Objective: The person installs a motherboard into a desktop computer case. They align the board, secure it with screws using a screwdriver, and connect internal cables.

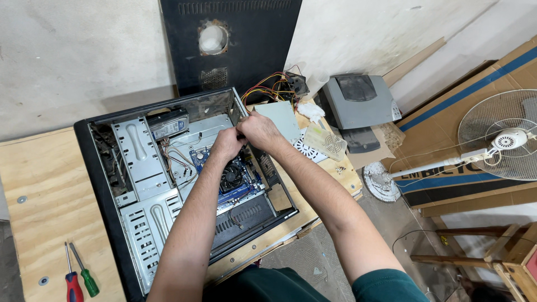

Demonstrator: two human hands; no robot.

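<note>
open pc case (131, 168) lies on a plywood bench (45, 184) — motherboard (235, 179) inside, fan (231, 176) on it. both hands meet over its far edge: left hand (226, 144) and right hand (258, 130) curled shut, pinching something hidden. two screwdrivers (78, 278) lie near the front-left corner.

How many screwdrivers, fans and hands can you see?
Screwdrivers: 2, a red one and a green one on the wooden table.
Fans: 2, a white standing fan and a small black fan inside the computer case.
Hands: 2, left hand and right hand.
Total: 6
</note>
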